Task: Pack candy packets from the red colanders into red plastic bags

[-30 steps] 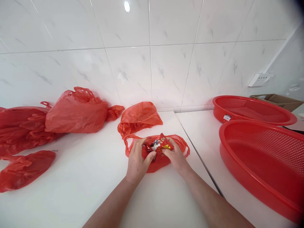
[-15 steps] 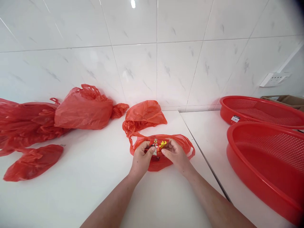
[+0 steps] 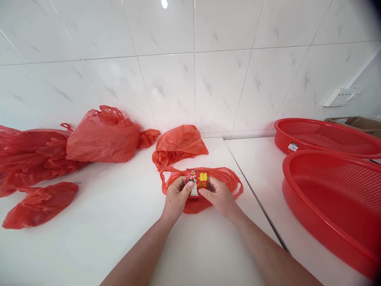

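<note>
Two hands were counted, one left hand point(image 3: 175, 198) and one right hand point(image 3: 220, 194), with one packet point(image 3: 200, 178) held between them. Four red bags were clearly told apart: one open bag point(image 3: 198, 207) under the hands, one middle bag point(image 3: 183, 140), one large bag point(image 3: 102, 139) and one small bag point(image 3: 41, 204). How many were bunched in the far-left heap point(image 3: 32, 153) could not be told. Two baskets were seen, one front basket point(image 3: 311, 223) and one rear basket point(image 3: 282, 141), along with one sticker point(image 3: 293, 147), one wall socket point(image 3: 342, 97) and one cardboard box point(image 3: 363, 125).
</note>
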{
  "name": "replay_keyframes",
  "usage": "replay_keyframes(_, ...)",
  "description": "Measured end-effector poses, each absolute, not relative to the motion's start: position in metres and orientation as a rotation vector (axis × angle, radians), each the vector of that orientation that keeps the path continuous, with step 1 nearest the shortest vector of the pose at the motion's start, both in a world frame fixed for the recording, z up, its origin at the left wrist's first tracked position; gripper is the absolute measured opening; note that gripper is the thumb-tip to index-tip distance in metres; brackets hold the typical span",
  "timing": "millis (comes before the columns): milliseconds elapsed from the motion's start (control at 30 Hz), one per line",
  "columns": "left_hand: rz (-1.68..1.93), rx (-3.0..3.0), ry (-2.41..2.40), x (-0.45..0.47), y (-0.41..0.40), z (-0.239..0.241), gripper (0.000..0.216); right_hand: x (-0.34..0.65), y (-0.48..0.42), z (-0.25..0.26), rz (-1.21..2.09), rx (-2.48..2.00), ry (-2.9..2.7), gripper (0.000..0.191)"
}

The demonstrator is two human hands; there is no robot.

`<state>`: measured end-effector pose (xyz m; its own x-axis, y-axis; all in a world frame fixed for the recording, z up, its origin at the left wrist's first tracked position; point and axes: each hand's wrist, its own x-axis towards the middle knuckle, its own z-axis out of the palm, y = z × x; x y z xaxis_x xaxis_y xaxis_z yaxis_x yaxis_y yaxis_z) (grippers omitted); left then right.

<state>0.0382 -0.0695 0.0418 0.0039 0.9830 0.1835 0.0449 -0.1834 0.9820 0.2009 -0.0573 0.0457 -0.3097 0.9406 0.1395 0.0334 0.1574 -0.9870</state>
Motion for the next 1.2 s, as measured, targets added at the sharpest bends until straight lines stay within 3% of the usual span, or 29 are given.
replay_keyframes(833, 1.365, 1.317, 0.933, 0.0374, -0.0699, 0.0439, 0.020, 0.2002, -0.0573, 0.0372, 1.223, -1.050, -1.649, 0.020)
replay_keyframes(1200, 1.330, 1.327, 1.029, 0.0397, -0.0696, 0.0453, 0.036, 0.2022, -0.0581, 0.0468, 1.068, -1.083, -1.620, 0.025)
